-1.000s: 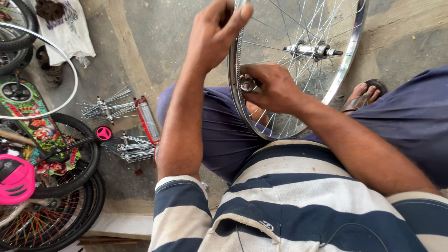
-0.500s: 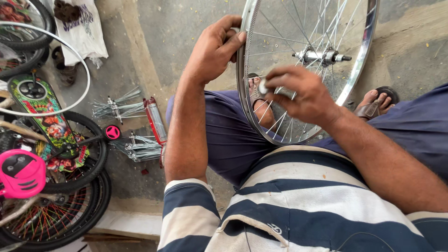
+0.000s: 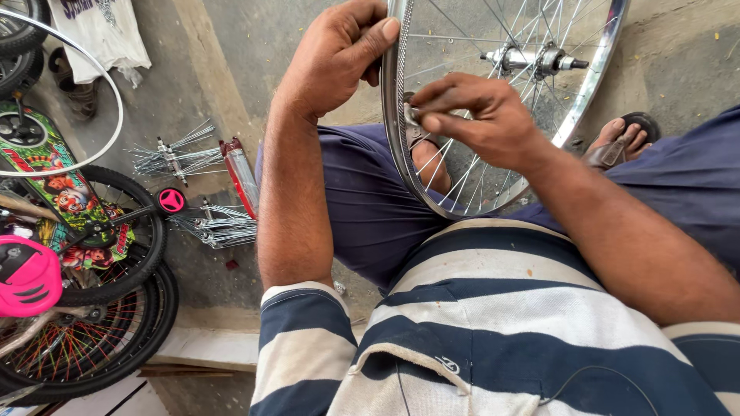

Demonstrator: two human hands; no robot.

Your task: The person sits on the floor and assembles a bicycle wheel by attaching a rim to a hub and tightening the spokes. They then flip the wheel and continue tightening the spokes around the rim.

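Since the earlier frame the right hand (image 3: 482, 115) has slid a little further up the inner side of the shiny silver spoked bicycle wheel rim (image 3: 395, 146), and the left hand (image 3: 335, 50) has shifted its thumb higher on the rim's outer edge. The top of the wheel is cut off by the upper edge of the view, and its lower arc is hidden behind the person's dark blue trousers and striped shirt. What the right hand pinches is hard to make out: a small grey metal tool (image 3: 411, 114) shows only as a sliver between thumb and forefinger, the rest covered by the fingers.

The left hand is curled around the rim from outside, thumb pressed flat along the metal, fingers wrapped behind and out of sight. The right hand is nearly closed, fingertips clamped on the small tool, which touches the inside of the rim just beside the spokes.

The wheel stands upright between the knees, directly between the two hands, its metal hub and axle (image 3: 532, 58) above and to the right of the right hand. On the concrete floor to the left lie bundles of loose silver spokes (image 3: 220, 227), well apart from the hands, near a black-tyred wheel (image 3: 116, 231) and a pink plastic piece (image 3: 27, 277)
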